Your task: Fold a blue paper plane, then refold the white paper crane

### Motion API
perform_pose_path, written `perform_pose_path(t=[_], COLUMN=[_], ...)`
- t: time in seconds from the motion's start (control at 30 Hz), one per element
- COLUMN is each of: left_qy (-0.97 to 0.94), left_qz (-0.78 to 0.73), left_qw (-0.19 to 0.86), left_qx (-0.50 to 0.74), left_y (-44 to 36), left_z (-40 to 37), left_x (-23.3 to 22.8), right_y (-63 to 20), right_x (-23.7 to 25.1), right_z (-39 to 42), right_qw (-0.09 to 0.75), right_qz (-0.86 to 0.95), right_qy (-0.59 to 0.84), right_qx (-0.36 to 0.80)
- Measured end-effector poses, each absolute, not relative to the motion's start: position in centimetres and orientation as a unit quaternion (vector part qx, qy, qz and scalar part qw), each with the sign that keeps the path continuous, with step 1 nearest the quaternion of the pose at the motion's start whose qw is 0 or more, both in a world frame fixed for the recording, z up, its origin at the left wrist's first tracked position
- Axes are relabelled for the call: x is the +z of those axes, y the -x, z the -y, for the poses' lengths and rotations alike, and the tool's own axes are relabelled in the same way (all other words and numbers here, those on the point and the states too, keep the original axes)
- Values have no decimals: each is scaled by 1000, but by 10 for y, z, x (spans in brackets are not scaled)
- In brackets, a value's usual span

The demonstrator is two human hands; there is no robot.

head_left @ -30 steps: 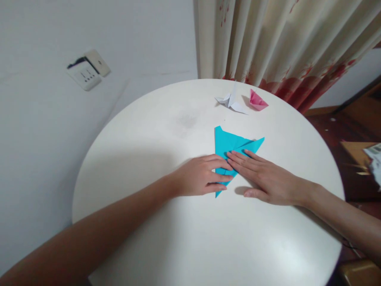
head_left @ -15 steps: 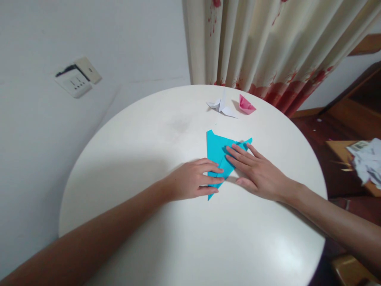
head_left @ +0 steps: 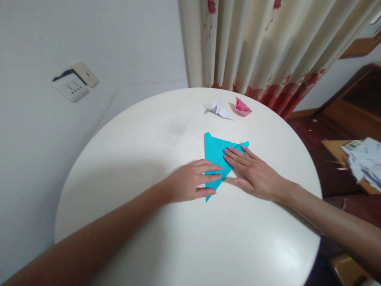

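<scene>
A folded sheet of blue paper (head_left: 214, 149), roughly triangular with a crease down its middle, lies flat on the white round table (head_left: 190, 246). My left hand (head_left: 195, 180) rests over its lower left part, fingers spread and pointing right. Across the paper's right side lies my right hand (head_left: 250, 171), palm down with the fingers stretched out. Both hands touch the paper without gripping it, and they cover parts of its lower and right edges. One corner points toward me below my left fingers.
Behind the paper stand a white paper crane (head_left: 217, 110) and a pink paper boat (head_left: 242, 107). A patterned curtain (head_left: 235, 47) hangs at the table's far edge. Wall sockets (head_left: 71, 85) are at left. Crumpled papers (head_left: 364, 161) lie on a wooden surface at right.
The view has shifted slightly, so everything appears a little further left. My hands stay on the blue paper in nearly the same places, and its folded shape looks the same.
</scene>
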State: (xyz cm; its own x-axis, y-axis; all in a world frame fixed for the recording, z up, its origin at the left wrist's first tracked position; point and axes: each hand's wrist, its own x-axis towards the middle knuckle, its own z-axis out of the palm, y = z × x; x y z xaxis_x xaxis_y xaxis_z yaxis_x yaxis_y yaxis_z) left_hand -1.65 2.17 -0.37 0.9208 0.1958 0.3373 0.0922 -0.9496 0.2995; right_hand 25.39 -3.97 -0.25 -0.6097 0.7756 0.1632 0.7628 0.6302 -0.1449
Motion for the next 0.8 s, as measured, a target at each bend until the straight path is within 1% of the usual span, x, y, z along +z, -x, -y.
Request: perform_pose_path(t=[0.2,0.4,0.57,0.7,0.8], left_qy=[-972,-975,-974,-971,-973], left_qz=[-70,-82,-81,-79,-73], left_qw=[115,120,120,123,123], left_qx=[191,168,174,189,183], left_y=[17,18,18,19,19], left_z=[-21,-21,-22,-24,-24], left_x=[-3,-2,-5,-8,-8], right_y=[-253,-254,-249,-235,-230], right_x=[-4,-5,1,2,-1], right_z=[40,39,47,65,72], right_qw=[110,109,124,108,93], right_qz=[894,896,896,915,912], right_qy=[432,429,426,384,395], right_qx=[35,41,24,58,68])
